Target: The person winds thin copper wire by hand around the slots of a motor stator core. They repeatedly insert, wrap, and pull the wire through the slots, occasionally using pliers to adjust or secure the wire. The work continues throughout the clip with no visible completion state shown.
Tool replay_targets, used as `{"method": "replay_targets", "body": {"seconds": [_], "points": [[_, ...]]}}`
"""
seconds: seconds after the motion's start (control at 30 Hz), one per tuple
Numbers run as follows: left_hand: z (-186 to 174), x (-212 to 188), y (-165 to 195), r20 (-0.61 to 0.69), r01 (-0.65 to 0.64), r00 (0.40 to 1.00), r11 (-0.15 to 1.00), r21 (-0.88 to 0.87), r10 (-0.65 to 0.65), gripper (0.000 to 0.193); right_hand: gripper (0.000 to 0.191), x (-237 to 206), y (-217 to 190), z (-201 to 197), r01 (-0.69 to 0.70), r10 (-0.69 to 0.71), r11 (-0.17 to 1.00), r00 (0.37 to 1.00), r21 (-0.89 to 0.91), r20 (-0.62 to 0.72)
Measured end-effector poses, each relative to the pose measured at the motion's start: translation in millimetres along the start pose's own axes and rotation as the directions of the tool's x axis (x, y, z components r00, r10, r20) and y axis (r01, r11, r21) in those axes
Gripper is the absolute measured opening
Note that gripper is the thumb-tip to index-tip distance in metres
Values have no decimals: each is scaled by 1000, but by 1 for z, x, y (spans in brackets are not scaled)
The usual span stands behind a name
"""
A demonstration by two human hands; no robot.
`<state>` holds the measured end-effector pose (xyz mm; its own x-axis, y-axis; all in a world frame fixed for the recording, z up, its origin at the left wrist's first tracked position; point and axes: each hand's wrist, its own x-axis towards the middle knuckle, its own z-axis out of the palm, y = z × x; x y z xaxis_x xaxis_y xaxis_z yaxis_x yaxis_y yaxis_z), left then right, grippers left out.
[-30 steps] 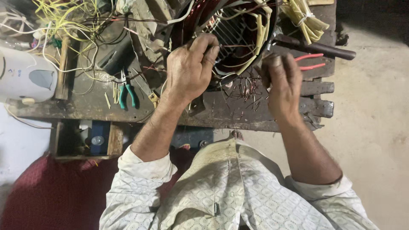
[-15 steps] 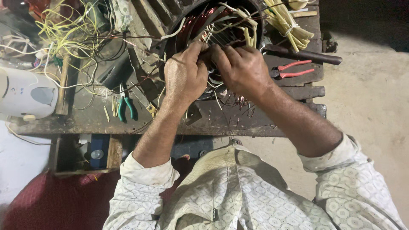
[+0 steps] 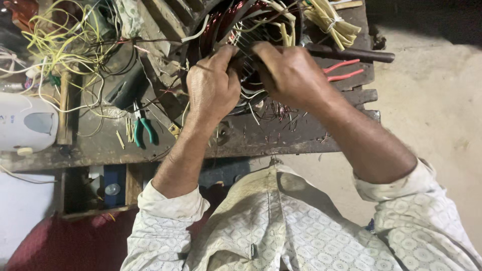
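Both hands meet over the motor winding (image 3: 241, 30) at the bench's (image 3: 301, 135) far edge: left hand (image 3: 213, 85) and right hand (image 3: 291, 75) pinch its wires, fingers curled shut.

A single head-worn camera is looking steeply down, close over the dark, cluttered wooden desk (image 3: 301, 135) and the person's forearms.

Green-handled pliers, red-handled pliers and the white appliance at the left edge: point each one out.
green-handled pliers (image 3: 144, 128), head view, on the green grips.
red-handled pliers (image 3: 344, 71), head view, between its two red grips' length, on the upper handle.
white appliance (image 3: 25, 123), head view, on its rounded white body.
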<state>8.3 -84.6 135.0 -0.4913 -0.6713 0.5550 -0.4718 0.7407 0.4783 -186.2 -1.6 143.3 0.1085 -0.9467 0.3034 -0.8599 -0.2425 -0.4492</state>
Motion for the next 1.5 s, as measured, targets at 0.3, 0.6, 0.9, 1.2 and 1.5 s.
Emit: {"method": "replay_targets", "body": {"seconds": [0.3,0.6,0.9,1.2,1.5], "points": [[0,-5,-7,-43,-144,989,988,-62,142,7,19,-11,20,-66,-518,539,843,814,-147,217],[-6,-3,0,-20,-154,988,988,-27,154,7,16,-6,-4,-21,-118,116,993,976,0,184],[6,-8,-17,-27,-204,979,979,-1,204,11,18,-7,19,-43,-392,382,920,892,-6,240],[4,-8,-16,60,-114,992,993,18,113,12,31,-9,-8,-40,-335,291,929,923,155,252],[-13,-8,-1,17,-151,988,988,-16,151,9,14,3,32,-38,-398,378,917,890,31,255]]}}
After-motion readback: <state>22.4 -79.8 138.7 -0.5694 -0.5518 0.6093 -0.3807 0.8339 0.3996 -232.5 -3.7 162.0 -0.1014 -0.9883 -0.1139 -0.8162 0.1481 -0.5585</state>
